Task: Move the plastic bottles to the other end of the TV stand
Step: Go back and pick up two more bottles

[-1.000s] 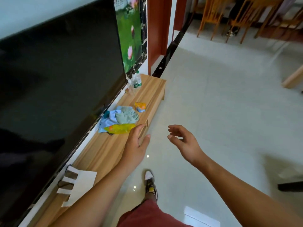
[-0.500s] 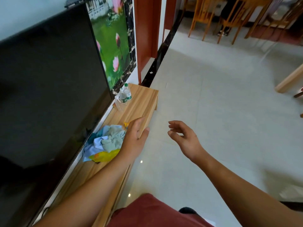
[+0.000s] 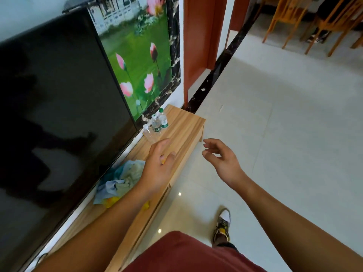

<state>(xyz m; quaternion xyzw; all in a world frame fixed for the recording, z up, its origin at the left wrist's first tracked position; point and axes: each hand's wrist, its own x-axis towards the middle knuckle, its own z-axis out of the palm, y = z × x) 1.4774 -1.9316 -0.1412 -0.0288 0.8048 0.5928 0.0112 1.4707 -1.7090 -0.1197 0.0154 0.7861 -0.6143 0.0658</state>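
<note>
Three clear plastic bottles stand in a cluster at the far end of the wooden TV stand [image 3: 184, 132], near the wall. Two have green labels and green caps [image 3: 163, 119] [image 3: 156, 124]; the nearest one [image 3: 148, 133] is plain with a white cap. My left hand [image 3: 158, 163] hovers over the stand just short of the bottles, fingers apart and empty. My right hand [image 3: 222, 158] hangs over the floor beside the stand's front edge, fingers loosely curled and holding nothing.
A heap of blue, green and yellow cloths [image 3: 119, 183] lies on the stand under my left forearm. A large dark TV [image 3: 59, 114] runs along the wall. Wooden chairs [image 3: 306, 20] stand far across the tiled floor. My shoe [image 3: 223, 224] is on the floor.
I have walked along the stand toward the bottles. Both hands have come closer to them, and the cloth heap now lies under my left forearm. The small yellow packet is hidden by my left hand.
</note>
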